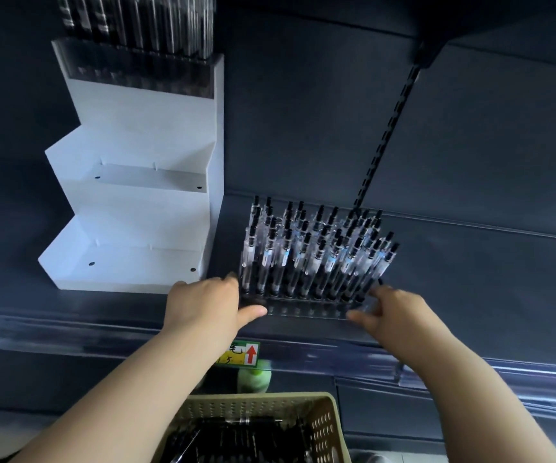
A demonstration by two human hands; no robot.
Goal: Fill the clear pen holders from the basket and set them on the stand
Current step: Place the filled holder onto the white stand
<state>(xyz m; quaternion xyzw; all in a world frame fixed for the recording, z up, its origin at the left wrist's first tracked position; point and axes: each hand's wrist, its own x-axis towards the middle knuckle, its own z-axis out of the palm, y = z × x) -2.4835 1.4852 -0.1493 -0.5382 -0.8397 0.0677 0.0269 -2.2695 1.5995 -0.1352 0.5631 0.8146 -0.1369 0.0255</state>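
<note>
Beige basket [328, 426] of dark pens below; left hand [203, 304] and right hand [393, 312] gripping clear pen-filled holder [303, 310].

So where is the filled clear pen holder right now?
In the head view it sits on the dark shelf, centre-right, just right of the white tiered stand, with the left hand and right hand at its two ends.

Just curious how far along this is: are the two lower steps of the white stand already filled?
No, both lower steps of the stand are bare, while the hands grip the filled holder beside it.
</note>
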